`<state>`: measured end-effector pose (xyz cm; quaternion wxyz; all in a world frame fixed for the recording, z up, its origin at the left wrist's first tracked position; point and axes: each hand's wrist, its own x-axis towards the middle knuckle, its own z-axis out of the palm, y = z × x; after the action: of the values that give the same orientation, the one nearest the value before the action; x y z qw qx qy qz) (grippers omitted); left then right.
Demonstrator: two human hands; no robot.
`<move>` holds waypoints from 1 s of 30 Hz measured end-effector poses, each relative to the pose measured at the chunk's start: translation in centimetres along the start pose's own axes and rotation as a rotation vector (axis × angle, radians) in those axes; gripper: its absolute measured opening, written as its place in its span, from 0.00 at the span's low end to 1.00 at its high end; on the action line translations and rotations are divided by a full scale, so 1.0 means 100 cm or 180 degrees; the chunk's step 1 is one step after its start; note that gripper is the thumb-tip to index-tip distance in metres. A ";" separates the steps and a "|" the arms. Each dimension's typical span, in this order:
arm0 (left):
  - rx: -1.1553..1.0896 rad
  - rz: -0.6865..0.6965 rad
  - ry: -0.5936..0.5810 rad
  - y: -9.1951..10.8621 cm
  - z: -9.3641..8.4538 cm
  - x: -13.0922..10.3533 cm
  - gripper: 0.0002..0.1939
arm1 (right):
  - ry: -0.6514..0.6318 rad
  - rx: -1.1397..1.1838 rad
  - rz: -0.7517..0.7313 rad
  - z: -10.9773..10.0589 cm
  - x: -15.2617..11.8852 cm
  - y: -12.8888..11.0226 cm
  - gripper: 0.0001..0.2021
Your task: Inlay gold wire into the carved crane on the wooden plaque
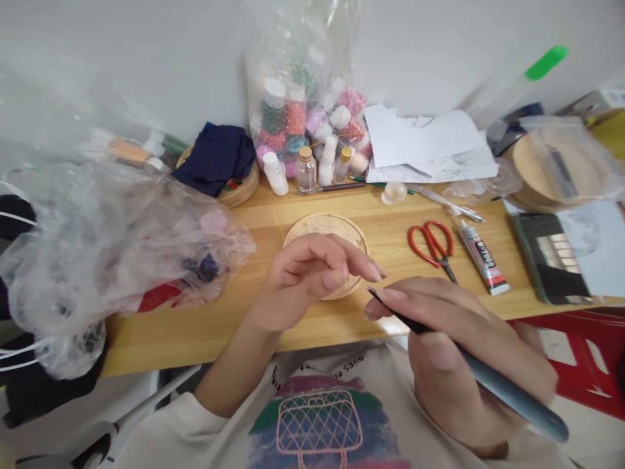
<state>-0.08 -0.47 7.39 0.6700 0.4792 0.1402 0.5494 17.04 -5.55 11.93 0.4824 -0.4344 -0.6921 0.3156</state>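
l hand nr wood disc | r hand w/ dark pen-like tool

Here on the pale wooden table, the round yellowish wooden disc sits centrally, crumpled clear plastic bag left, cork-topped clear glass bottle behind, and rightward come red-handled metal scissors, white-black-red glue tube, then flat black rectangular object.
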 end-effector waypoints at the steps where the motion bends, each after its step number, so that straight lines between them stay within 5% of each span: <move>1: -0.0047 -0.0007 -0.0060 0.002 0.001 0.001 0.05 | 0.0037 -0.0032 -0.0057 0.000 0.001 -0.003 0.15; 7: -0.0095 0.0025 -0.0085 0.008 0.006 0.003 0.04 | -0.0131 -0.0059 0.0143 -0.002 -0.001 -0.013 0.17; 21: 0.0310 -0.0050 -0.0228 0.018 0.006 0.003 0.04 | 0.0417 0.0708 0.0352 0.001 0.032 -0.038 0.24; 30: 0.0467 -0.0039 -0.0303 0.022 0.007 0.004 0.05 | 0.0691 0.0237 0.0370 0.014 0.000 -0.027 0.15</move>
<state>-0.76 -0.57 9.63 0.6424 0.5517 0.1510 0.5101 14.93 -6.74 13.74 0.5511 -0.4871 -0.5974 0.3196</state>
